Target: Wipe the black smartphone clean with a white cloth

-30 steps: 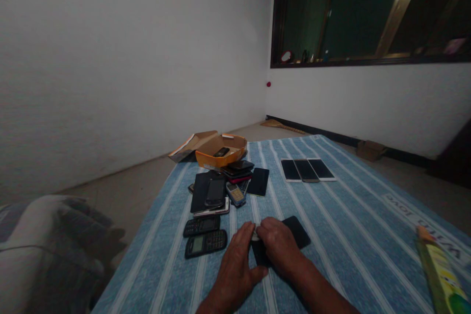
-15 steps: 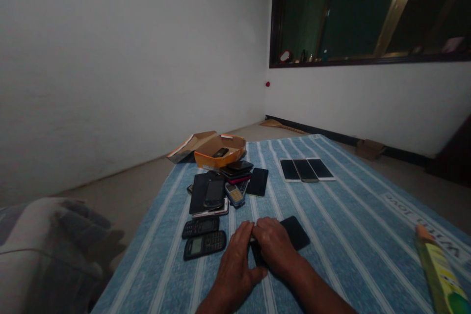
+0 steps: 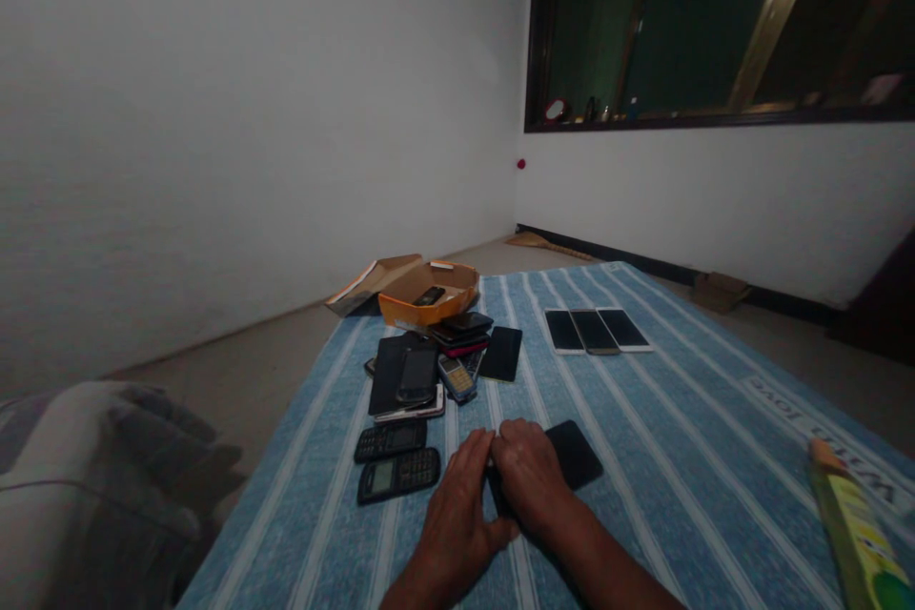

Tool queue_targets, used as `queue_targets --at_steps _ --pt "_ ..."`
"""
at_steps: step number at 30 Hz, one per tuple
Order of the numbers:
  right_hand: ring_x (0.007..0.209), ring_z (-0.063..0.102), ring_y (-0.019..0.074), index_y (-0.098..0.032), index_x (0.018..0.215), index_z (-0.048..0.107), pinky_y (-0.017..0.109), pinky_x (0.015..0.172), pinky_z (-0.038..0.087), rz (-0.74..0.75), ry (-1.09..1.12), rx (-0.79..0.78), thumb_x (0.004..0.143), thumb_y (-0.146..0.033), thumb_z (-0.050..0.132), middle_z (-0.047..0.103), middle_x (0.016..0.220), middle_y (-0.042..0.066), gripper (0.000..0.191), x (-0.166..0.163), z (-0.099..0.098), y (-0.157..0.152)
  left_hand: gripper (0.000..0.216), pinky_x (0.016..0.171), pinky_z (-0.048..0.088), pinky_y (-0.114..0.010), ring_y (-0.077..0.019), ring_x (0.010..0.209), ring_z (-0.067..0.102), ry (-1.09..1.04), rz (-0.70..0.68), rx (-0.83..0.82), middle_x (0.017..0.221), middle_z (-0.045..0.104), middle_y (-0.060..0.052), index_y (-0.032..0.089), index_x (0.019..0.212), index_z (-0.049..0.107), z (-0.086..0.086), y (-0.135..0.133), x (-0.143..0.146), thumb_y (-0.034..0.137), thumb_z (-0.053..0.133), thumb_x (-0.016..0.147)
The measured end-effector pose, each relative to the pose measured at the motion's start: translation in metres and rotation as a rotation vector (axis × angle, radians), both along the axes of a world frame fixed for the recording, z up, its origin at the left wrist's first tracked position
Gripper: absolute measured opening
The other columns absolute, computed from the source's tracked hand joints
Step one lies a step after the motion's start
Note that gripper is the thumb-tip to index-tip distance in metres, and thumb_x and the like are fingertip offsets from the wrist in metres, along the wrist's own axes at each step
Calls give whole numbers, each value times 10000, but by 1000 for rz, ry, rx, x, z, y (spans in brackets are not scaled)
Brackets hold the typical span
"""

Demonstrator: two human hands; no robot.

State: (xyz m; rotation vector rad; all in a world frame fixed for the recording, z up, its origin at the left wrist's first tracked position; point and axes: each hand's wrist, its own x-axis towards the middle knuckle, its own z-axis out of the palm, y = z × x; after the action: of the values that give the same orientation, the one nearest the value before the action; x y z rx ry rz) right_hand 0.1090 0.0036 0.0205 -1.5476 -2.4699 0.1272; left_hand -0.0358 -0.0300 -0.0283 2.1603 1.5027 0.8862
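Note:
My left hand point(image 3: 459, 510) and my right hand point(image 3: 530, 477) meet at the near middle of the striped cloth. Between them is a dark phone point(image 3: 498, 498), mostly hidden under the fingers. The left hand lies along its left side with the thumb by its lower end. Curled fingers of the right hand press at its upper end, where the fingertips of both hands touch. Just beyond the right hand, another black phone point(image 3: 578, 456) lies flat. To the left are two black keypad phones point(image 3: 398, 475), one behind the other.
Farther back, a black smartphone point(image 3: 416, 374) rests on a pile beside a blue keypad phone point(image 3: 457, 377). An opened orange box point(image 3: 411, 313) stands behind. Three phones point(image 3: 596, 332) lie side by side at right. A yellow-green bottle point(image 3: 854, 524) is near the right edge.
The right hand has shifted very slightly at the phone's upper end. Otherwise both hands keep their hold, and the surrounding phones stay in place.

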Motion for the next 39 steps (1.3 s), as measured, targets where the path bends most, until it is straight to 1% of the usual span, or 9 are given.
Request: queue_targets --at_steps 2,5,8,13,19,25,30,35,39 --pt "929 585 236 -180 1012 684 343 791 383 7 11 7 900 -106 479 651 932 80 245 -1 -3 -1 880 1116 360 -561 -369 1362 410 4 -9 -12 1471 454 -181 171 1430 402 0 1 0 133 718 609" --pt "936 582 231 -177 966 693 332 799 379 -21 1 9 903 -114 487 652 931 83 225 5 -5 1 893 1118 350 -567 -372 1369 398 5 -11 -34 1477 441 -193 162 1434 395 -1 1 0 128 714 601" --pt "937 583 228 -176 923 701 322 793 374 -59 -25 -6 911 -121 483 654 928 84 225 16 -4 5 905 1121 341 -570 -365 1377 386 -3 -12 -45 1482 435 -187 170 1442 385 -1 0 -1 108 703 597" --pt "935 583 221 -178 930 711 308 783 362 -127 -62 -11 907 -101 478 655 940 88 246 38 -3 11 903 1117 334 -589 -372 1374 385 -17 -25 -36 1480 442 -175 192 1446 383 -1 -1 -1 113 702 605" --pt "931 584 214 -179 919 708 294 751 353 -244 -122 -3 896 -42 427 649 942 92 313 63 -4 16 867 1119 352 -547 -368 1352 417 1 5 -114 1449 482 -171 167 1411 437 8 -1 2 120 710 590" --pt "931 579 209 -178 939 701 279 735 350 -311 -125 -8 905 -39 415 647 962 90 319 67 -8 16 815 1082 377 -536 -350 1287 470 0 -8 -141 1388 535 -161 173 1384 458 18 -2 4 138 700 607" --pt "947 565 204 -193 972 697 273 753 341 -307 -99 -25 906 -39 415 646 987 78 328 64 -9 15 757 980 455 -490 -325 1143 545 -10 6 -179 1240 619 -131 169 1343 500 27 -5 7 132 680 609" --pt "954 553 205 -196 972 696 276 759 333 -279 -88 -36 893 -29 411 644 987 74 340 64 -8 16 763 953 464 -454 -302 1101 547 -31 14 -189 1183 623 -114 168 1326 510 33 -6 10 105 660 581" --pt "956 548 209 -187 958 697 286 773 330 -214 -77 -24 899 -46 422 642 968 79 314 59 -9 14 827 933 476 -454 -291 1054 565 -71 23 -159 1124 626 -94 182 1364 463 32 -7 12 85 649 564"
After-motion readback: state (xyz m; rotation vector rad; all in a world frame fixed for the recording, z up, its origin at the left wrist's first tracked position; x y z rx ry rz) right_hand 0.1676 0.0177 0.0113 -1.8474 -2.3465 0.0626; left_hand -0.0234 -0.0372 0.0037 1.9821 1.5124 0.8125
